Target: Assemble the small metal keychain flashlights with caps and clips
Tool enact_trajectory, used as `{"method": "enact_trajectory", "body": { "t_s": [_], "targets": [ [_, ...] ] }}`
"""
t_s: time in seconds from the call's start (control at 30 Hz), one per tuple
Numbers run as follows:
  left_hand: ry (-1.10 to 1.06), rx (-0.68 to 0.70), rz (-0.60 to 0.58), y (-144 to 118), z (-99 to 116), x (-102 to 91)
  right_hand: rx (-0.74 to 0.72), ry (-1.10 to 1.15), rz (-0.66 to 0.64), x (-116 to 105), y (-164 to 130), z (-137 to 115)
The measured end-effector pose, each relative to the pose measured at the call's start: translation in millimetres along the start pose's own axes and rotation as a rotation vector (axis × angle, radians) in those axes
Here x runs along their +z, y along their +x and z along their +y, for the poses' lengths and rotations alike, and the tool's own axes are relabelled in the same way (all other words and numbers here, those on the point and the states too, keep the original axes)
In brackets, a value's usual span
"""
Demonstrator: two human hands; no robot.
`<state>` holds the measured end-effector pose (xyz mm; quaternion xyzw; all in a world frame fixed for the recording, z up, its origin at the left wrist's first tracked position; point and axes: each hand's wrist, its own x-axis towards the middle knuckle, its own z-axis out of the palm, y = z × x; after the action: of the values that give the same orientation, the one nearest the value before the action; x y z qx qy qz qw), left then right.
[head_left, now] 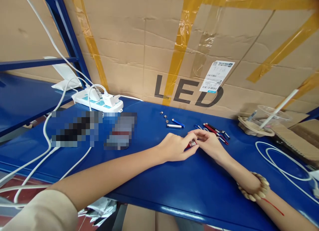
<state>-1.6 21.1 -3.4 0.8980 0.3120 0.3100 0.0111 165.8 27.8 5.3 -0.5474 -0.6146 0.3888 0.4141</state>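
Observation:
My left hand point(175, 147) is closed, palm down, around a small red piece with a white printed label point(191, 144). My right hand point(209, 145) meets it from the right, its thumb and fingers pinched at the other end of the same piece. Most of that piece is hidden by fingers, so its kind does not show. Just beyond the hands lie a silver tube point(173, 126), a blue tube point(178, 122) and several tiny metal bits point(165, 116). Behind my right hand is a small cluster of red and black sticks with metal clips point(216, 129).
A white power strip point(99, 103) with plugs and cables stands at the back left. A blurred phone-like slab point(122, 131) lies nearer. To the right are a cardboard tray with a plastic cup point(256, 126) and a coiled white cable point(274, 163). A large carton point(129, 58) walls the blue table's back.

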Motion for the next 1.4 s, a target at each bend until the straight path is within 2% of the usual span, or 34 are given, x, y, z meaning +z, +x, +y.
{"method": "enact_trajectory", "body": {
  "t_s": [0.17,0.4,0.6,0.7,0.8,1.0,1.13,1.3,1.4],
  "targets": [
    [-0.013,-0.115,-0.143,3.0,1.8,-4.5,-0.003,-0.015,-0.065,3.6,-1.9,-0.1],
    [0.006,-0.188,-0.194,4.2,1.9,-6.2,0.01,0.098,0.012,1.1,0.7,9.1],
    [-0.096,-0.283,-0.139,5.9,-6.2,-4.1,0.043,0.099,0.069,0.7,-1.2,6.1],
    [-0.207,-0.298,-0.085,7.0,-9.7,-3.1,-0.062,0.03,0.11,1.1,-3.7,0.8],
    [-0.287,-0.275,-0.08,8.2,-11.1,-2.6,-0.176,-0.001,0.131,1.8,-6.5,-3.8],
    [-0.361,-0.286,-0.123,9.9,-9.8,-4.3,-0.224,0.084,0.121,-0.2,-7.3,-3.6],
    [-0.37,-0.293,-0.112,9.7,-9.7,-5.1,-0.26,0.047,0.145,-4.2,-6.7,-1.4],
    [-0.336,-0.232,-0.076,10.0,-11.4,-3.0,-0.373,-0.034,0.1,-4.4,-7.5,-0.6],
    [-0.346,-0.247,-0.088,10.7,-12.3,-2.3,-0.314,-0.006,0.078,-4.5,-6.3,0.6]
  ]
}}
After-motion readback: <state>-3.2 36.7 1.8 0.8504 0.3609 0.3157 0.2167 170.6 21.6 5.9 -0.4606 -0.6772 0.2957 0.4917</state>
